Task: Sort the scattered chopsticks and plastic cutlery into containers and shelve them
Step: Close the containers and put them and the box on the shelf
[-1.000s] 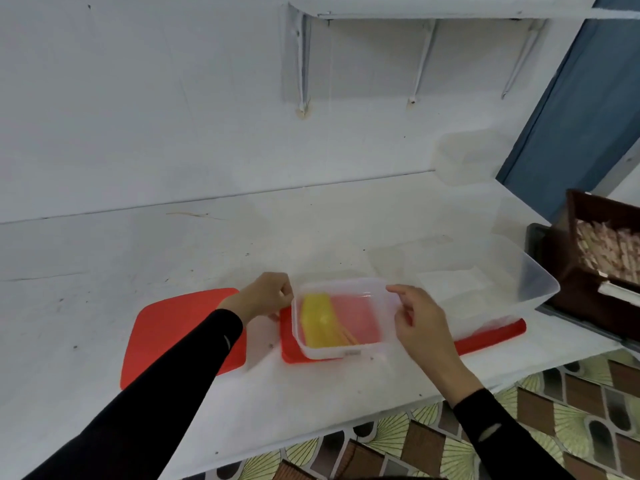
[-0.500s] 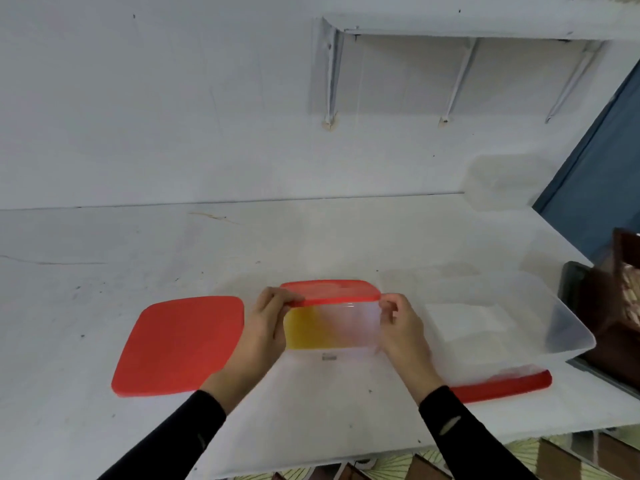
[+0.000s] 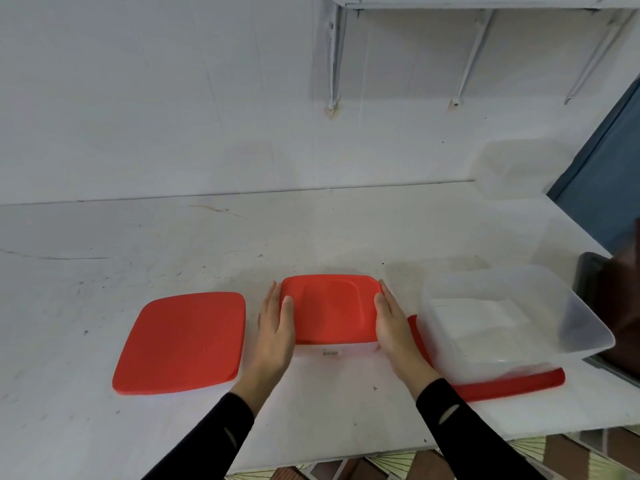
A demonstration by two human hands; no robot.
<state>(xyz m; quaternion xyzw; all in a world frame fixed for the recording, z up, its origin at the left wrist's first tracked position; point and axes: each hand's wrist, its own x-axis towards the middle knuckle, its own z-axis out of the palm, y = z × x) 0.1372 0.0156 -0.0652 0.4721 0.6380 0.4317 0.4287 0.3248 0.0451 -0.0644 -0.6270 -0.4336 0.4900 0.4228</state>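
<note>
the left hand is lying with straight fingers along the left side of the small box, its thumb resting on the box lid. the right hand is pressing the other side the same way, fingers straight, so the box is sitting on the table between both hands. a spare lid is lying just left of the left hand, and a clear tub is standing just right of the right hand.

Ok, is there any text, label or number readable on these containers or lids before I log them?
Nothing legible.
Small dark mark on the front wall of the small clear plastic container, below its red square lid: too small and blurred to read.
Loose flat red lid and large clear plastic tub: no print visible.
</note>
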